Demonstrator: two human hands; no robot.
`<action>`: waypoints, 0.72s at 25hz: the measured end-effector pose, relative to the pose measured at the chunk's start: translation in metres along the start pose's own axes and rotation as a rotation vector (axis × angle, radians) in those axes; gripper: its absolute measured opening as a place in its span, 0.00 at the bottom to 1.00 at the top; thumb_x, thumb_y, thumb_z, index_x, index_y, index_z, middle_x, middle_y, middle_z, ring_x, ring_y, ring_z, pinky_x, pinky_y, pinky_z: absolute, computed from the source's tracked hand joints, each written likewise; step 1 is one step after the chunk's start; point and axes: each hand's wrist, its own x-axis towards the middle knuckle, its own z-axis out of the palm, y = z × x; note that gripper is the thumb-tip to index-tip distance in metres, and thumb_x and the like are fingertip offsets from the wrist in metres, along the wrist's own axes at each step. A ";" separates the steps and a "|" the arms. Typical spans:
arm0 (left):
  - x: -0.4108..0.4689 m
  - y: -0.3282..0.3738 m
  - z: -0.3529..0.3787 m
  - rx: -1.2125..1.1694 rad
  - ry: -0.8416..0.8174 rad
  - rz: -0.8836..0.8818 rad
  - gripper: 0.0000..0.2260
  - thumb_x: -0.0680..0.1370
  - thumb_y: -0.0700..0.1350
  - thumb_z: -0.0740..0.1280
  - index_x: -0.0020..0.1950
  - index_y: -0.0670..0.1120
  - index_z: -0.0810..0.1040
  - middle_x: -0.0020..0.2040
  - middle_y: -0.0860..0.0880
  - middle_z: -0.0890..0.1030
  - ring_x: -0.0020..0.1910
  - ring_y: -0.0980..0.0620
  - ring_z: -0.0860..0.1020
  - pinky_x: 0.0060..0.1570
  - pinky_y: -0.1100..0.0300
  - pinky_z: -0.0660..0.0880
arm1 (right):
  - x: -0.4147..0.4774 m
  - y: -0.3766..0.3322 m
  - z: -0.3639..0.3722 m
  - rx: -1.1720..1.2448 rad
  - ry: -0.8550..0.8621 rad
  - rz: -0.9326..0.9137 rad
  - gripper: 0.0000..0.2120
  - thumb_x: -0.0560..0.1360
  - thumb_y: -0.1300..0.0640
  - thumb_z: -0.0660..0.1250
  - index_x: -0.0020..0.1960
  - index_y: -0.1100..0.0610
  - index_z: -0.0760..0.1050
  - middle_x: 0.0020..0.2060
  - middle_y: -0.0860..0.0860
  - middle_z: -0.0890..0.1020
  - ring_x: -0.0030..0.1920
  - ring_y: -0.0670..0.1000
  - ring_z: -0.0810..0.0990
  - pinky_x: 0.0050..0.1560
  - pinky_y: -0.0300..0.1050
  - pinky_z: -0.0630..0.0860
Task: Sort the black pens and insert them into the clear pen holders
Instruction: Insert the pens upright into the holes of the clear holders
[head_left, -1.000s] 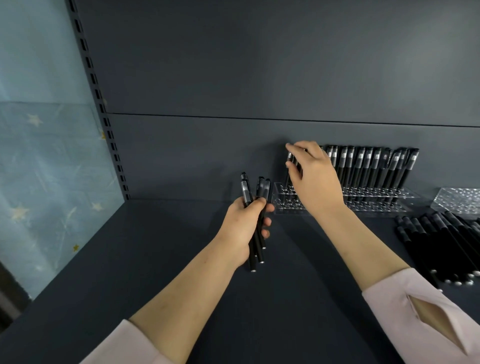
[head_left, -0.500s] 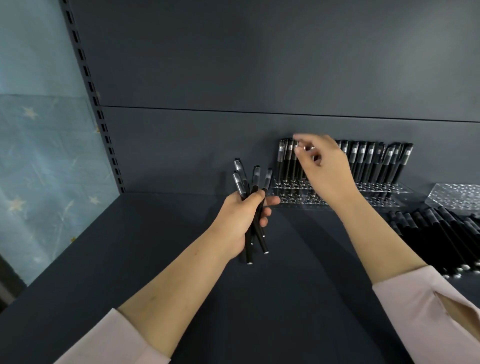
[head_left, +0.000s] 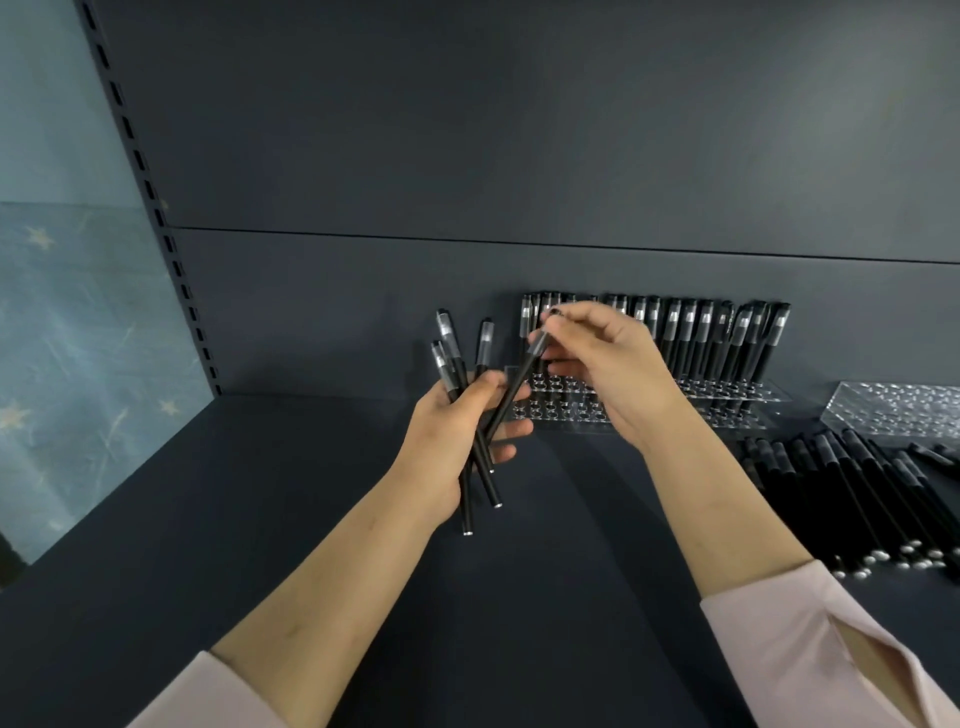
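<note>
Left hand (head_left: 457, 421) curled round a pen bundle (head_left: 450, 340), right hand (head_left: 613, 374) raised just beside it, pinching one pen (head_left: 520, 379) by its top, both forearms reaching forward

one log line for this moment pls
step: sorting | left hand: grips pen bundle | right hand: pinches single pen at cap end | pen holder: pens standing in back row | loose pens: lying at right

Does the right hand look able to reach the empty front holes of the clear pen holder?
Probably yes. The right hand, pinching a pen, is right by the clear pen holder, whose front rows look empty, and nothing stands between them.
</note>
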 end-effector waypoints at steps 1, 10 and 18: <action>0.002 -0.001 -0.001 -0.036 0.036 -0.021 0.08 0.80 0.47 0.66 0.57 0.46 0.77 0.49 0.49 0.86 0.42 0.47 0.85 0.31 0.58 0.78 | 0.002 -0.001 -0.001 0.019 0.110 -0.056 0.05 0.78 0.62 0.65 0.52 0.58 0.79 0.44 0.53 0.85 0.44 0.49 0.83 0.46 0.44 0.80; 0.019 -0.015 -0.009 0.026 0.089 -0.170 0.11 0.81 0.51 0.63 0.54 0.43 0.68 0.35 0.50 0.71 0.22 0.58 0.63 0.19 0.65 0.60 | 0.001 0.003 -0.004 -0.292 0.502 -0.409 0.07 0.80 0.59 0.63 0.58 0.52 0.73 0.45 0.48 0.82 0.43 0.45 0.82 0.47 0.35 0.78; 0.014 -0.015 -0.010 -0.050 0.026 -0.089 0.03 0.82 0.44 0.62 0.52 0.45 0.70 0.38 0.48 0.75 0.26 0.55 0.68 0.21 0.64 0.64 | 0.003 0.009 0.005 -0.436 0.392 -0.463 0.10 0.79 0.57 0.65 0.60 0.54 0.76 0.45 0.48 0.82 0.45 0.46 0.82 0.50 0.39 0.79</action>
